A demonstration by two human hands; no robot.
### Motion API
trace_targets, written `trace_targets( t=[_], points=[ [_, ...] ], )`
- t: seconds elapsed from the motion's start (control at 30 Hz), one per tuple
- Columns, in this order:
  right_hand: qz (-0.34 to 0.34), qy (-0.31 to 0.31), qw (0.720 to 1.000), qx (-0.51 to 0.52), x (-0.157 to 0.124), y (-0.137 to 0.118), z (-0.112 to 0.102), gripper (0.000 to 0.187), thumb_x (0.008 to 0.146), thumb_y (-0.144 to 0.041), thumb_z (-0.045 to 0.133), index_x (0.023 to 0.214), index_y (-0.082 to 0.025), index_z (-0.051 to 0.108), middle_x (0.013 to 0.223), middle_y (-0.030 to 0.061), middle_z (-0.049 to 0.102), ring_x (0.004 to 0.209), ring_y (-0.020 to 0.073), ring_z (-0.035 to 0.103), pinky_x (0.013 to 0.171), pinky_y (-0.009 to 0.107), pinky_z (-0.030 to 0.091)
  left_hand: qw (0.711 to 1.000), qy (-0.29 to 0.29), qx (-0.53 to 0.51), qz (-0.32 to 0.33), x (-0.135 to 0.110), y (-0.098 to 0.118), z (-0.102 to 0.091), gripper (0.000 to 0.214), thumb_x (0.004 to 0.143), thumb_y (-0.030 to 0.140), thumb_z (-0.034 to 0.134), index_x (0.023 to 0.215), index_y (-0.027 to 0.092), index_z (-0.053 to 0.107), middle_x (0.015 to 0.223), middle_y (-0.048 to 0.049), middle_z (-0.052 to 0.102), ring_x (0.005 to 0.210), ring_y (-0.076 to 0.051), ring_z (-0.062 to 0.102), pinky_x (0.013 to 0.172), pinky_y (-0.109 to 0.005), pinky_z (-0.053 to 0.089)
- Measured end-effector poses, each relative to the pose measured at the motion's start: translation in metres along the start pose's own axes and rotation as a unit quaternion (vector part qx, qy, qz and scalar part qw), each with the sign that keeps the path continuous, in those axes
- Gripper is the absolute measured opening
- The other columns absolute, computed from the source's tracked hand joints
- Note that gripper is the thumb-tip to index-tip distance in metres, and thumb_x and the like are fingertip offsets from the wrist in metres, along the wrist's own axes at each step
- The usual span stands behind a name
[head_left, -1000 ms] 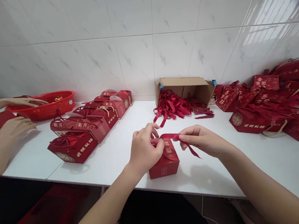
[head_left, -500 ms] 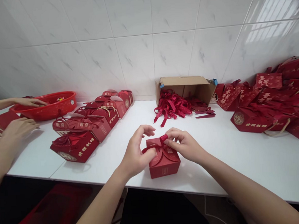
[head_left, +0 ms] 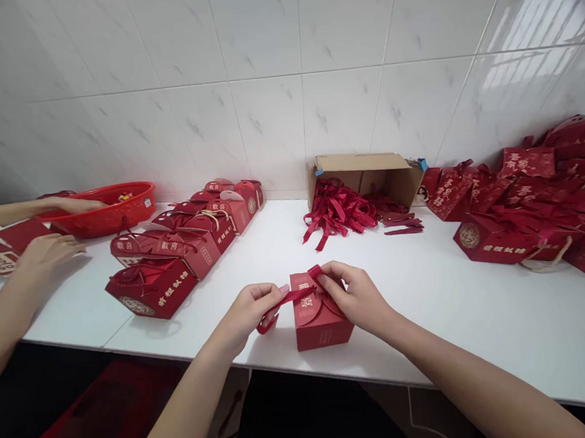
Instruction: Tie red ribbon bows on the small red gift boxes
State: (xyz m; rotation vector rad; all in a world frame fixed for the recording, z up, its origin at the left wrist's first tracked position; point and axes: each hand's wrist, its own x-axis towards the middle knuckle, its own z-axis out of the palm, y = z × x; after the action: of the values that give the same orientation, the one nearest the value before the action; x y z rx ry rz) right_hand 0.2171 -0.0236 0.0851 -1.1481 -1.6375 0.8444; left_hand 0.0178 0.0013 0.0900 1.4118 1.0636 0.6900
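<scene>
A small red gift box [head_left: 323, 330] with gold characters stands upright near the table's front edge, its rounded flaps folded over the top. A dark red ribbon [head_left: 298, 295] runs across its top. To the left of the box, my left hand [head_left: 249, 312] pinches one end of this ribbon and holds it out taut, with a tail hanging below the fingers. My right hand [head_left: 350, 292] is closed on a loop of the same ribbon at the box's top right. The ribbon's crossing point is partly covered by my right fingers.
A cardboard box [head_left: 363, 162] on its side holds a heap of red ribbons [head_left: 339, 206]. Finished-looking red boxes [head_left: 162, 288] line the left; more red boxes [head_left: 504, 241] are piled right. Beyond, a co-worker's hand [head_left: 78, 205] reaches into a red basin [head_left: 117, 218].
My left hand has moved left off the box, drawing the ribbon end out with it. My right hand stays at the loop. The co-worker's hand has gone deeper into the basin.
</scene>
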Motion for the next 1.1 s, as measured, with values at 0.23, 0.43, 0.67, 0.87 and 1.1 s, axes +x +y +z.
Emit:
trace_targets(
  t=[0.23,0.43,0.67,0.87,1.1],
  points=[
    [-0.040,0.041,0.991,-0.118,0.001,-0.003,0.012,0.018,0.081,-0.015,0.049,0.083,-0.018,0.067,0.079,0.0025,0.070,0.069,0.0155,0.061,0.067,0.028,0.044,0.993,-0.024,-0.059,0.102,-0.018,0.045,0.010,0.028,0.077,0.034,0.064,0.057,0.015,0.057,0.044,0.0044,0.047,0.047,-0.006,0.041,0.050,-0.020,0.032],
    [-0.114,0.014,0.983,-0.141,-0.005,-0.007,0.007,0.015,0.080,-0.015,0.052,0.084,-0.018,0.066,0.076,0.0030,0.068,0.067,0.0154,0.059,0.065,0.028,0.043,0.985,-0.003,-0.028,0.169,0.007,0.072,0.024,0.016,0.076,0.032,0.067,0.075,0.017,0.070,0.067,-0.0008,0.066,0.065,-0.011,0.057,0.055,-0.020,0.041],
    [-0.071,0.017,0.995,-0.064,-0.003,0.000,0.005,0.019,0.087,-0.025,0.050,0.077,-0.018,0.065,0.074,0.0033,0.068,0.066,0.0153,0.059,0.065,0.027,0.044,0.977,-0.026,0.023,0.209,0.022,0.052,0.022,0.034,0.077,0.038,0.065,0.105,0.019,0.066,0.107,-0.0075,0.067,0.102,-0.021,0.060,0.088,-0.034,0.046],
    [-0.065,0.015,0.998,0.003,-0.004,0.007,0.005,0.016,0.087,-0.027,0.050,0.077,-0.019,0.061,0.076,0.0035,0.067,0.073,0.0167,0.061,0.069,0.028,0.046,0.974,0.050,0.123,0.183,0.013,0.017,0.014,0.018,0.072,0.033,0.070,0.075,0.015,0.069,0.082,-0.0069,0.071,0.082,-0.021,0.065,0.079,-0.033,0.049],
    [-0.035,0.058,0.993,0.092,-0.009,0.008,0.010,0.015,0.084,-0.023,0.055,0.095,-0.023,0.045,0.070,-0.0026,0.065,0.067,0.0144,0.062,0.064,0.026,0.047,0.959,0.053,0.112,0.254,0.009,0.003,0.024,0.013,0.081,0.025,0.058,0.072,0.017,0.054,0.090,-0.0054,0.068,0.092,-0.018,0.063,0.086,-0.032,0.047]
  ],
)
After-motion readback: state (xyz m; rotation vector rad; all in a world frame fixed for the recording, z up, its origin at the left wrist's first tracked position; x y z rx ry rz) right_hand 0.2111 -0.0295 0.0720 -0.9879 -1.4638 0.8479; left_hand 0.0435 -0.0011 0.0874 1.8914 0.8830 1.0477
